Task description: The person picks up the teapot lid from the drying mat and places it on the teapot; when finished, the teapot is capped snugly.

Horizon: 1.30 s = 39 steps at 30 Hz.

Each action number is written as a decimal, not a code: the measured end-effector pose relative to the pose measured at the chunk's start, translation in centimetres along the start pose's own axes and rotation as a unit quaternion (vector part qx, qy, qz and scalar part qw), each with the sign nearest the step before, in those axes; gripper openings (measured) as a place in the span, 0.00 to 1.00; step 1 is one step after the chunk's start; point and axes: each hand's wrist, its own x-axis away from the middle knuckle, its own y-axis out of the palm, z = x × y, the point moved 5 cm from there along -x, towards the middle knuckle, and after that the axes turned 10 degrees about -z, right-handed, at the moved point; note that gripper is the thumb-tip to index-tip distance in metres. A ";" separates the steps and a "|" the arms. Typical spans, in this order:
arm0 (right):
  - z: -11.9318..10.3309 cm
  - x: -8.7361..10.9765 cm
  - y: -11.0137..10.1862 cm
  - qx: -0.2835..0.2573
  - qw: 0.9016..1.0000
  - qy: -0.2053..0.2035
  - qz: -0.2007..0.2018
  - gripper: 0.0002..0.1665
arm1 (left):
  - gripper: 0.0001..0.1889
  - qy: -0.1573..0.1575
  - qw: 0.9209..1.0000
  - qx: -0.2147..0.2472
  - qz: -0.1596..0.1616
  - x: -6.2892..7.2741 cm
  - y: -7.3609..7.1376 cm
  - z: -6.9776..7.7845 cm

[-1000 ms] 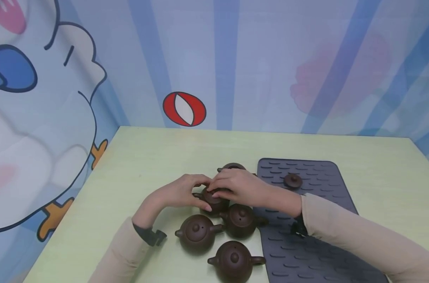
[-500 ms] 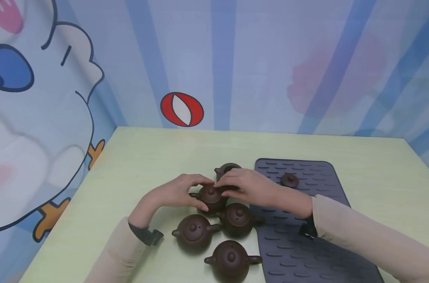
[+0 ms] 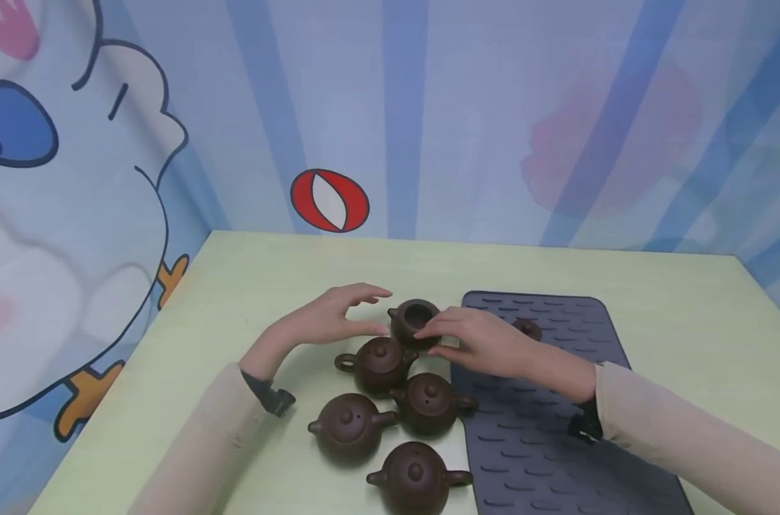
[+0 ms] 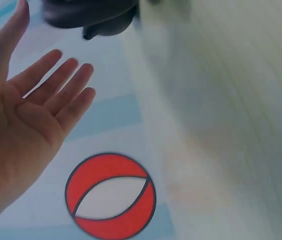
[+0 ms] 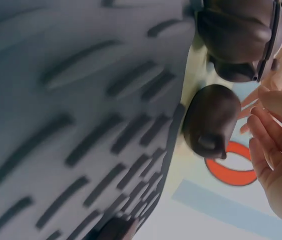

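Observation:
In the head view, a dark brown teapot without its lid [image 3: 401, 327] stands between my two hands. My left hand [image 3: 325, 315] hovers to its left with fingers extended, holding nothing. My right hand [image 3: 486, 342] is at its right side, fingers loosely bent and nothing gripped; whether the fingertips touch it I cannot tell. Just in front stands a lidded teapot [image 3: 382, 368], handle to the left and spout to the right. A loose lid [image 3: 527, 329], partly behind my right hand, lies on the dark grey mat [image 3: 518, 458]. The right wrist view shows the lidless teapot [image 5: 212, 117] beside my fingers.
Three more lidded teapots, a middle one [image 3: 430, 404], a left one [image 3: 347, 429] and a front one [image 3: 415, 479], stand close together left of the mat. The pale green table [image 3: 287, 265] ends at a printed cloth wall [image 3: 473, 143].
My left hand has let go of the lidded teapot and moved up and away. My right hand has drawn back rightward from that teapot's lid, uncovering the lidless teapot.

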 end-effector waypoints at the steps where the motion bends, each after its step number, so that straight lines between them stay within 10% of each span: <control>1: 0.2 0.2 0.0 0.000 1.000 0.002 0.000 0.18 | 0.34 0.003 1.000 -0.001 -0.006 -0.6 0.2 0.1; 12: 2.9 3.1 -0.8 -0.005 0.998 0.058 -0.008 0.24 | 0.42 -0.006 0.997 -0.029 -0.065 -4.2 1.4 0.6; 39: 8.2 10.7 -0.2 -0.009 0.986 0.155 0.061 0.26 | 0.39 -0.015 0.998 -0.045 -0.052 -4.6 2.1 1.1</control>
